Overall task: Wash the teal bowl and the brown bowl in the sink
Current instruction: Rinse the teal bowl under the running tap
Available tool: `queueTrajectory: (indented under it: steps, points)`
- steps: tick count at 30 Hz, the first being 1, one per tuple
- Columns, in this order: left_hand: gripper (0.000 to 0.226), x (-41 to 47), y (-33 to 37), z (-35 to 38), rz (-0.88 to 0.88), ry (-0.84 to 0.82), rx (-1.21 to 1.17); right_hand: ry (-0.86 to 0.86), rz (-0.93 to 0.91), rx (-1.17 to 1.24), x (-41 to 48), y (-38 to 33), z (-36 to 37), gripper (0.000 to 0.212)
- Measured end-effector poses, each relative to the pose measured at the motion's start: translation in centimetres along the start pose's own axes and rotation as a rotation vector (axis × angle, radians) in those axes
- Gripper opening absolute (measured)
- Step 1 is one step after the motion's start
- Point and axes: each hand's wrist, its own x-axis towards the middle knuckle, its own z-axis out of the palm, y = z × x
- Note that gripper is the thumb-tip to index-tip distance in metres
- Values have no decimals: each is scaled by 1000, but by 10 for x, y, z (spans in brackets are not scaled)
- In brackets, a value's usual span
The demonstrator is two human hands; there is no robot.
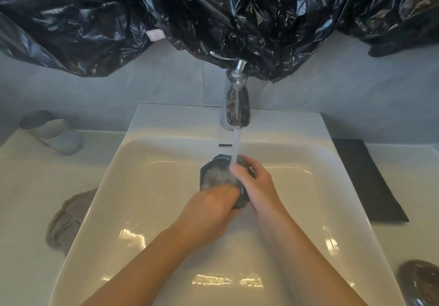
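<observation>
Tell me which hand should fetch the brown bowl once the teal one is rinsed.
Right, probably. The brown bowl sits on the counter right of the sink, nearest the right hand; the left hand, gripping the teal bowl, would have to cross over.

Sink (142, 186): white glazed ceramic, smooth, glossy. Faucet (237, 106): polished chrome metal, mirror finish. Sheeting (213, 8): black plastic film, crinkled, shiny. Teal bowl (213, 177): glossy, wet. Brown bowl (420, 282): glossy. Mat (370, 182): black, matt. Rag (66, 220): grey cloth, wrinkled, matt. Tumbler (51, 132): frosted, translucent.
</observation>
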Motion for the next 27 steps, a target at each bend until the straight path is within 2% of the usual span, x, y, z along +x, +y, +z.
queueTrajectory:
  steps: [2,5,7,10,12,14,16,17,19,21,22,24,27]
  points:
    - [17,-6,2,0,-68,33,-184,-29,-11,66,1,1,2,23]
    - [29,-2,2,-6,-168,92,-433,-183,-3,360,1,4,3,38]
    - [29,3,5,-9,-213,69,-618,-234,14,466,3,4,3,44]
    - [26,8,16,-13,-330,85,-888,-194,38,412,7,5,11,62]
    - [32,13,25,-14,-430,134,-973,-163,-36,343,8,8,13,57]
    - [32,27,33,-16,-637,212,-1063,-145,-190,208,9,12,12,49]
    - [32,40,34,-19,-784,317,-1054,-165,-272,137,7,12,15,50]
    - [31,45,33,-19,-771,372,-997,-171,-251,171,5,10,16,50]
    - [34,43,31,-15,-578,423,-842,-197,-30,357,5,-1,16,45]
    - [34,36,24,-9,-353,382,-666,-256,192,492,7,-10,12,46]
    - [34,33,21,-8,-339,359,-655,-278,226,481,9,-12,12,47]
    - [37,34,18,-5,-401,347,-735,-255,219,459,10,-12,15,41]
    - [42,45,21,-12,-625,325,-867,-190,37,402,9,-1,23,32]
